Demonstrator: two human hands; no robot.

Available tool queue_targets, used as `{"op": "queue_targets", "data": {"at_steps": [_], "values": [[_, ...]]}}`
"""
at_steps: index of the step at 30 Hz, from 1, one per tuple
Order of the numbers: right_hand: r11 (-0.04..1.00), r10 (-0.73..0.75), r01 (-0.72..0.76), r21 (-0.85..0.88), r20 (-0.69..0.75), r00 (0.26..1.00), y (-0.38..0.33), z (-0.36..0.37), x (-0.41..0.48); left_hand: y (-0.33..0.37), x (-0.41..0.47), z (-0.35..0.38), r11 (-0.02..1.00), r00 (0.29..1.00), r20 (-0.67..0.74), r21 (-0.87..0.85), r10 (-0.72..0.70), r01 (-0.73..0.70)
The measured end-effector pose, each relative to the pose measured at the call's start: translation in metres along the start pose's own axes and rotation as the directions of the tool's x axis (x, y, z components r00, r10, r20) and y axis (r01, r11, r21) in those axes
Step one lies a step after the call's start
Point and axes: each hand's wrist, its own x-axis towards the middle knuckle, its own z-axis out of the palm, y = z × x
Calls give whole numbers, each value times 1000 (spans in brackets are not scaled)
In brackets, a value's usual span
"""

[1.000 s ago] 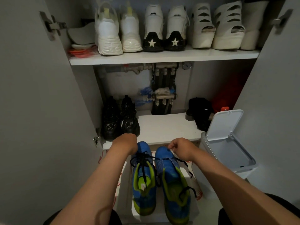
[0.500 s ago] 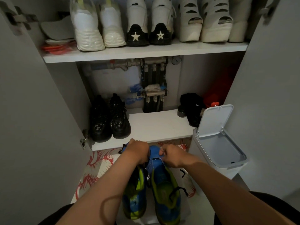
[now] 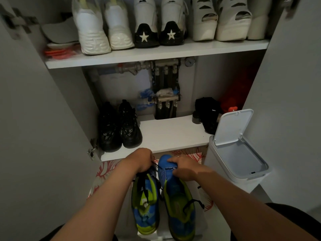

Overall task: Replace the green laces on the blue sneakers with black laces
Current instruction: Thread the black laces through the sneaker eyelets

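Two blue sneakers with lime-green trim and black laces hang side by side in front of the open cupboard, toes away from me. My left hand [image 3: 141, 160] grips the toe end of the left sneaker [image 3: 145, 202], fingers curled round it and its black lace [image 3: 144, 190]. My right hand [image 3: 184, 168] grips the toe of the right sneaker [image 3: 177, 206], thumb on top. A black lace end [image 3: 192, 203] loops loose at the right sneaker's collar. No green lace is in view.
Bare middle of the lower shelf [image 3: 172, 134] lies just beyond my hands, with black shoes [image 3: 119, 126] left and a black item [image 3: 208, 113] right. A white bin [image 3: 239, 153] with raised lid stands right. White shoes fill the upper shelf [image 3: 156, 53]. Cupboard doors flank both sides.
My hands came together on the sneakers' toes and lifted the pair off the floor. The view has tilted up and moved closer to the shelves.
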Motion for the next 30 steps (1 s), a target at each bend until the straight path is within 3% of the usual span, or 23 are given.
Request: {"op": "queue_targets", "data": {"at_steps": [5,8,10,15,17,20,24,28,30], "values": [[1000,-10,10,-8,-12,1000,1,2,-1,0,-4,3,996,999,-4,79,-36,36],[1000,-13,14,14,-15,1000,4,2,-2,-15,-8,-3,981,988,-66,132,-137,145],[1000,-11,11,8,-21,1000,5,2,-2,-27,-10,-10,981,981,-65,48,-183,187],[1000,10,-11,-13,-33,999,2,5,0,-29,-14,-12,971,993,-27,-212,-117,109],[1000,10,-10,-8,-30,999,2,5,1,-28,-14,-13,977,989,-52,-170,-136,125],[1000,2,-2,6,-31,1000,4,3,1,-39,-15,-17,960,951,-139,-87,-276,266],[997,28,-25,70,-36,999,7,5,1,-48,-17,-18,946,946,-82,-121,-313,302],[988,134,-129,83,-61,989,5,-5,-3,-42,-18,-25,925,956,-70,-283,-285,255],[980,180,-173,98,-65,982,2,-16,-7,-38,-20,-33,858,960,-39,-460,-277,229]]}}
